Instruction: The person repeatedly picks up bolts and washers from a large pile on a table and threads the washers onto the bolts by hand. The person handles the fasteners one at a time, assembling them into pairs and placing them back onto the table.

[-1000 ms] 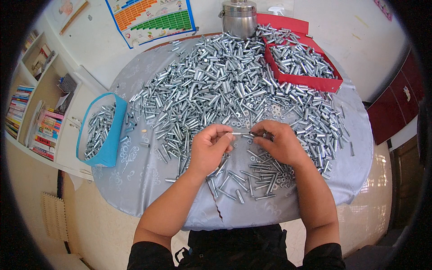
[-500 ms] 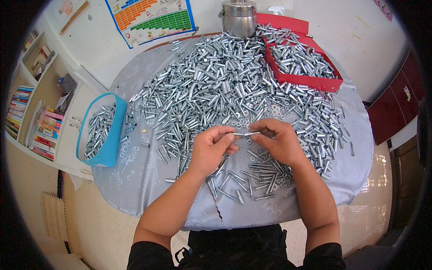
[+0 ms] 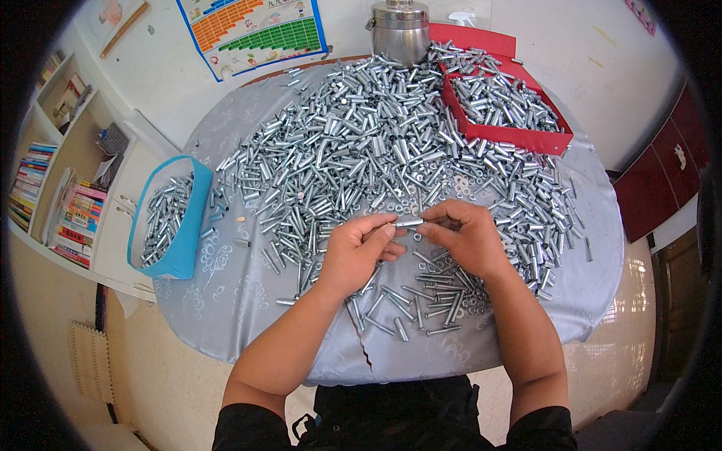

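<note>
Over the near part of the heap, my left hand (image 3: 353,251) and my right hand (image 3: 468,237) meet fingertip to fingertip. Between them lies a shiny metal sleeve (image 3: 408,223), level, its ends in the two pinches. The left fingers close on its left end, where a bolt seems to enter; the fingers hide most of that bolt. My right thumb and forefinger grip the right end. Below the hands, loose bolts (image 3: 406,295) lie with small nuts and washers (image 3: 474,303). Behind spreads a large pile of silvery sleeves and bolts (image 3: 338,143).
A blue fabric bin (image 3: 197,218) with metal pieces stands at the left of the round table with its grey cloth (image 3: 248,323). At the back right is a red box (image 3: 519,137) full of sleeves, beside a steel pot (image 3: 400,34). Bookshelves (image 3: 75,173) line the left wall.
The pieces between my fingers, thin and slightly angled before, now form one straight, thicker-looking cylinder. My left hand has shifted slightly right; the right hand has barely moved.
</note>
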The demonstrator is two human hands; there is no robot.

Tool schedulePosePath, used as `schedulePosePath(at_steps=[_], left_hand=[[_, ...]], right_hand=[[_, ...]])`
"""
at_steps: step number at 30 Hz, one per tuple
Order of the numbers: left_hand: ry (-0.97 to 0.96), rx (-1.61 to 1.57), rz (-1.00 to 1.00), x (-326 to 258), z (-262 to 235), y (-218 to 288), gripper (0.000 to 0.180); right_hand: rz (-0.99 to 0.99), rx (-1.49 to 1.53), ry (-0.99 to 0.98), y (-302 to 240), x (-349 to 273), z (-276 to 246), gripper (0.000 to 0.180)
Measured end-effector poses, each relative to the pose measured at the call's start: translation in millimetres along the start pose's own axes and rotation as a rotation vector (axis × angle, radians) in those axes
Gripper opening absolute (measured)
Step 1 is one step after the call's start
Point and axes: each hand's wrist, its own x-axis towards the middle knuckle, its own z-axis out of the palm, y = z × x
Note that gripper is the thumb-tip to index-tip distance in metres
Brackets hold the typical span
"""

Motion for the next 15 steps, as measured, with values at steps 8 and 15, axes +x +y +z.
schedulePosePath(at_steps=[8, 15], left_hand=[[-0.035, 0.066, 0.056, -3.7, 3.7, 0.1, 0.029], [0.029, -0.003, 0.061, -1.9, 1.3, 0.2, 0.023]], right_hand=[[-0.01, 0.065, -0.061, 2.9, -1.3, 3.7, 0.014], [0.083, -0.043, 0.135, -0.5, 6.5, -13.3, 0.013]])
